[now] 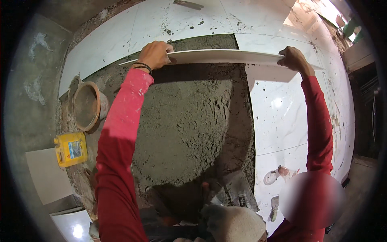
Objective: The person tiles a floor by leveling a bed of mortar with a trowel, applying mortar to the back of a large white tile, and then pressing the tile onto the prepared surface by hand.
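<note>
My left hand (155, 55) is closed round the left part of a long, pale straightedge (221, 56). My right hand (293, 60) grips the same straightedge near its right end. It spans crosswise over the far part of a grey wet mortar bed (185, 117) and over the white floor tiles (278, 117) on the right. A dark shadow lies just on the near side of it; whether its lower edge touches the mortar I cannot tell. The mortar is smoother at left and rougher, with pits, toward the right.
On the left stand a round mortar-stained bucket (86, 107) and a yellow jerrycan (71, 149). A trowel (240, 189) lies at the mortar's near right corner. A small scraper-like tool (274, 209) and clear plastic pieces (278, 174) rest on the right tiles. Crumbs dot the far tiles.
</note>
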`<state>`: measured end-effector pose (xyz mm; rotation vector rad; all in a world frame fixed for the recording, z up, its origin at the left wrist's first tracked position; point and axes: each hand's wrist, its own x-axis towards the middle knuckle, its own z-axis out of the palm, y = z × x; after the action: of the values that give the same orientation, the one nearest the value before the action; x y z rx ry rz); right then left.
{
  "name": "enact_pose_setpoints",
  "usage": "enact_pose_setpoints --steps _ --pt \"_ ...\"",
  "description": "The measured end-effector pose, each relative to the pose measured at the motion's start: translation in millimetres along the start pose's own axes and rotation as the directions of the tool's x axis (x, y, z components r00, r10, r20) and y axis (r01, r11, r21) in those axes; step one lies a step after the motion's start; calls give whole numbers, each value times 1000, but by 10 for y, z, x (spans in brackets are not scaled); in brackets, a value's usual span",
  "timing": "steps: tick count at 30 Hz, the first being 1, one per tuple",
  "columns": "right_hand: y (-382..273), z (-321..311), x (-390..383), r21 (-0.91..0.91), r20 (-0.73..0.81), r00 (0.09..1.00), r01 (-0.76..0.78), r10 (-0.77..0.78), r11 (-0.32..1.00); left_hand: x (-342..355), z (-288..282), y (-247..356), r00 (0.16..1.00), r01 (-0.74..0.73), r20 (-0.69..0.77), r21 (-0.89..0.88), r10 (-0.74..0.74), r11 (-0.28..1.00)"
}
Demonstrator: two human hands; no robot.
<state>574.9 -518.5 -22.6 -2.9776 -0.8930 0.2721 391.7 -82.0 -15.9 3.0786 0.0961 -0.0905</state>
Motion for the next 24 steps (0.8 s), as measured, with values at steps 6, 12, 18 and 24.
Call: enact_pose_setpoints --steps 6,12,18,24 --pt "-151 41 -626 33 65 998 -5 3 999 -586 31 195 1000 3 23 -26 -3 1000" --pt "-102 305 -1417 116 3 1000 12 -13 993 -1312 88 580 998 -47 -45 -148 40 988" --pt "-169 489 -2244 86 -76 993 102 -95 991 -2188 252 888 1000 -18 -26 -120 15 993" --pt "-211 450 -2979 102 38 977 203 -208 974 -2790 207 1079 995 -76 -73 -197 63 977"
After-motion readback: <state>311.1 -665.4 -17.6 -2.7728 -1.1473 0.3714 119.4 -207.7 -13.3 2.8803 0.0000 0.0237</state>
